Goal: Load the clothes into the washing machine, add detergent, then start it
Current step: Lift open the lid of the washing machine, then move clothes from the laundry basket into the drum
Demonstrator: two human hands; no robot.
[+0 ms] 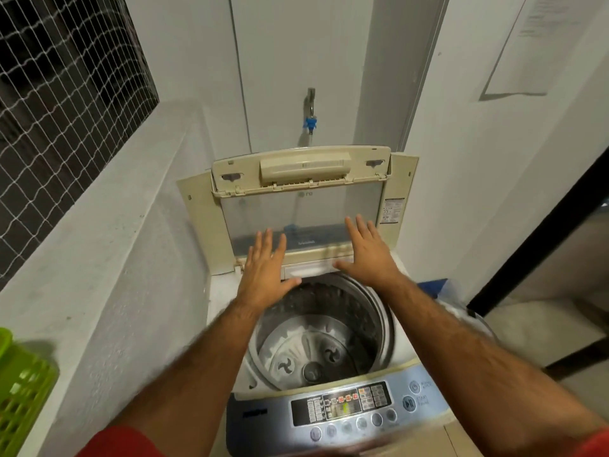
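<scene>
Two hands were out over the open top-loading washing machine (pixel 333 344), both with fingers straight and spread, gripping nothing. The left hand (pixel 265 270) hovered above the rear left rim of the drum opening and the right hand (pixel 369 252) above the rear right, both just in front of the folded lid (pixel 301 199), which stood upright against the back wall; whether either touched the lid could not be told. The drum (pixel 316 351) looked empty, its agitator plate bare, so loading had not begun. No clothes showed in view; a green basket (pixel 19 400) sat at the left edge, its contents hidden. Probably the sound course was to see the lid rest fully back so it could not drop, then bring clothes over in loose handfuls. The control panel (pixel 346 407) lay along the near edge.
</scene>
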